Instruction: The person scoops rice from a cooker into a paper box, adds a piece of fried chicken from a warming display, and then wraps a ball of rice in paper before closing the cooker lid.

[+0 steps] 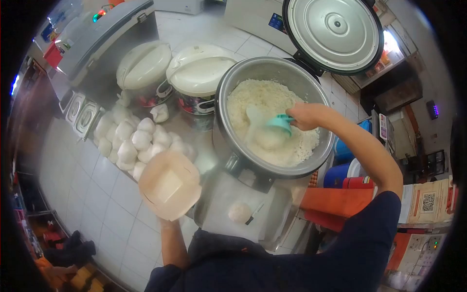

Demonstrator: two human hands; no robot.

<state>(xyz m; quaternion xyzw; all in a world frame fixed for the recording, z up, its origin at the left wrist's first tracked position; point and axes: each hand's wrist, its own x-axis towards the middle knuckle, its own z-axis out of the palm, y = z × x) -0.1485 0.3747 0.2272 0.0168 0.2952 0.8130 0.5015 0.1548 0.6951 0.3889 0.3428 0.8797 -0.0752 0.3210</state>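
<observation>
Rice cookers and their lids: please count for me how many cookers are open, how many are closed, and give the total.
Open rice cooker, lid raised, rice inside, right hand holding a teal scoop in it: 1
Closed white-lidded cookers, and: 2
Total: 3

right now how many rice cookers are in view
3. One big open cooker full of rice under the right hand, and two closed ones behind it: cooker beside it, cooker further left. Others may be hidden.
</observation>
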